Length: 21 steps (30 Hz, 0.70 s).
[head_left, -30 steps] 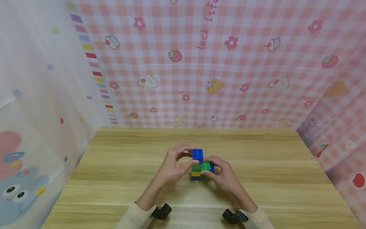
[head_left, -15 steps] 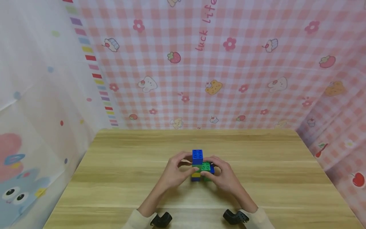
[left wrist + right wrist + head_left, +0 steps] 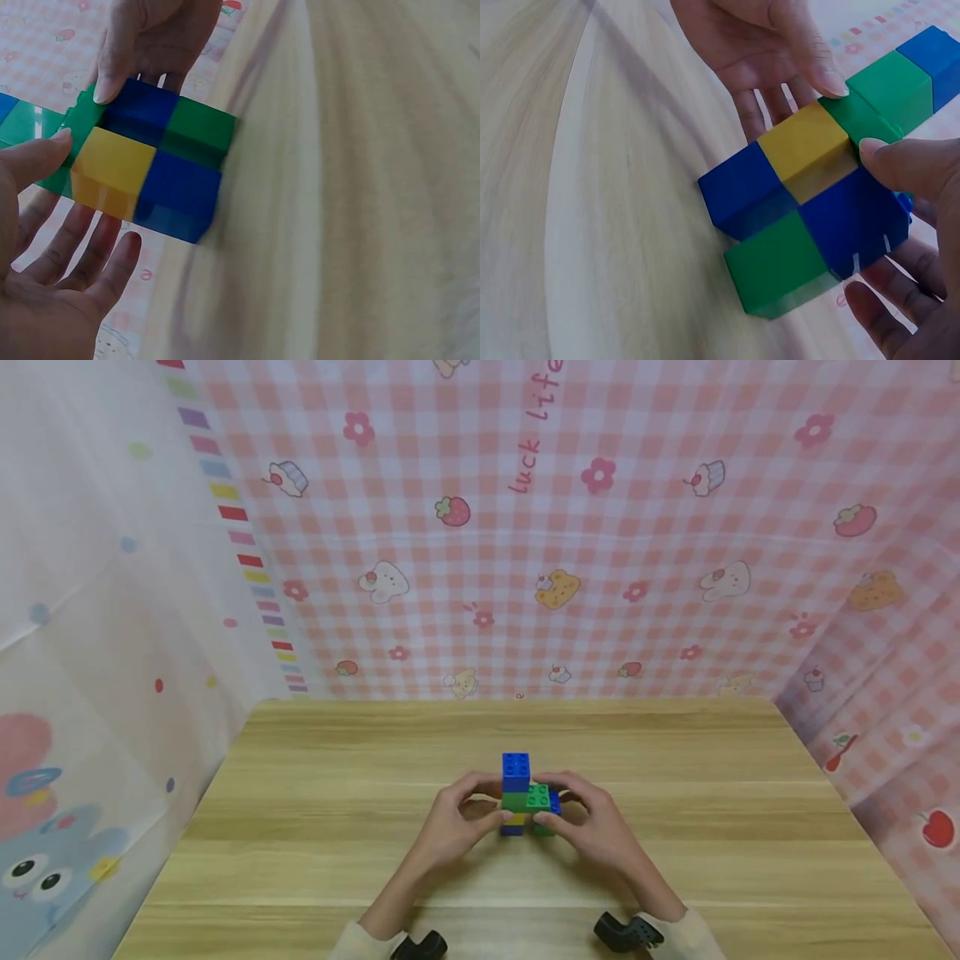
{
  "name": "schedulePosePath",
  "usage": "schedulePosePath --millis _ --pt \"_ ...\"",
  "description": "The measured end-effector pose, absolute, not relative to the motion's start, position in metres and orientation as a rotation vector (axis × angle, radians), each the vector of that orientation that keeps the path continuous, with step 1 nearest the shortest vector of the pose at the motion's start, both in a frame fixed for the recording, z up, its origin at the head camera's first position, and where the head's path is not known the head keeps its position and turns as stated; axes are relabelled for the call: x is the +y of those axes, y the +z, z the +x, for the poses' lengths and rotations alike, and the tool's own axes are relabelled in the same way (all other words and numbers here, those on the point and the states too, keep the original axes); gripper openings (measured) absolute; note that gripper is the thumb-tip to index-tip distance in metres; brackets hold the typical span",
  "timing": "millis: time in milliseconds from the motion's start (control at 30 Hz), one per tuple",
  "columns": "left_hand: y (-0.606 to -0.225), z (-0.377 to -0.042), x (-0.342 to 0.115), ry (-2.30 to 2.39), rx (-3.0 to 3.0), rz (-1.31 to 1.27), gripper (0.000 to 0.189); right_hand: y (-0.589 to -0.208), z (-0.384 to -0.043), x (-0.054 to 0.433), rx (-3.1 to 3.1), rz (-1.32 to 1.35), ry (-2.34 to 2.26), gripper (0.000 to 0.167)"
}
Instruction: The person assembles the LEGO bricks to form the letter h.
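Note:
A joined build of toy building bricks (image 3: 515, 781) stands on the table, with a blue brick (image 3: 516, 765) on top of green ones. Below come a yellow brick (image 3: 112, 169) and a blue brick (image 3: 180, 191). Beside these, a wider blue brick (image 3: 855, 214) sits on a green brick (image 3: 784, 262), under the overhanging green brick. My left hand (image 3: 457, 821) holds the build from the left, thumb on its green middle. From the right, my right hand (image 3: 592, 817) grips it, thumb near where the green and wider blue bricks meet. Some fingertips behind the bricks are hidden.
The wooden table (image 3: 337, 760) reaches back to a pink checked curtain (image 3: 480, 552). A white patterned curtain (image 3: 90, 610) hangs at the left. Black wrist mounts (image 3: 628, 933) sit at both sleeves.
My left hand has slid down from the top blue brick to the green middle of the build. The right hand has shifted slightly, its thumb a little lower. The build stays nearly in place.

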<state>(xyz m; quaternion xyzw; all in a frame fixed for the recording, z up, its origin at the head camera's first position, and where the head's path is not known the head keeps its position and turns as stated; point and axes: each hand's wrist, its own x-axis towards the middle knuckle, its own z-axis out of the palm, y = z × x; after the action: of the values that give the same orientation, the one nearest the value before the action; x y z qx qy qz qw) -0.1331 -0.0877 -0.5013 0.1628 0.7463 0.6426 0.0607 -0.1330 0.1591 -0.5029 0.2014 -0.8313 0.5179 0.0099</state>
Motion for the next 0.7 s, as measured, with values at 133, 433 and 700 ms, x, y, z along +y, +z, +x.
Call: schedulePosePath --millis 133,433,700 --pt "-0.508 -0.131 -0.087 1.993 2.205 0.455 0.040 -0.507 -0.132 0.164 -2.590 0.609 1.698 0.042" --pt "-0.515 -0.129 -0.084 2.056 2.153 0.439 0.038 -0.511 -0.131 0.168 -2.564 0.555 1.822 0.037" --pt "-0.515 -0.132 -0.082 2.076 2.143 0.393 0.037 -0.510 -0.132 0.167 -2.585 0.510 1.795 0.036"
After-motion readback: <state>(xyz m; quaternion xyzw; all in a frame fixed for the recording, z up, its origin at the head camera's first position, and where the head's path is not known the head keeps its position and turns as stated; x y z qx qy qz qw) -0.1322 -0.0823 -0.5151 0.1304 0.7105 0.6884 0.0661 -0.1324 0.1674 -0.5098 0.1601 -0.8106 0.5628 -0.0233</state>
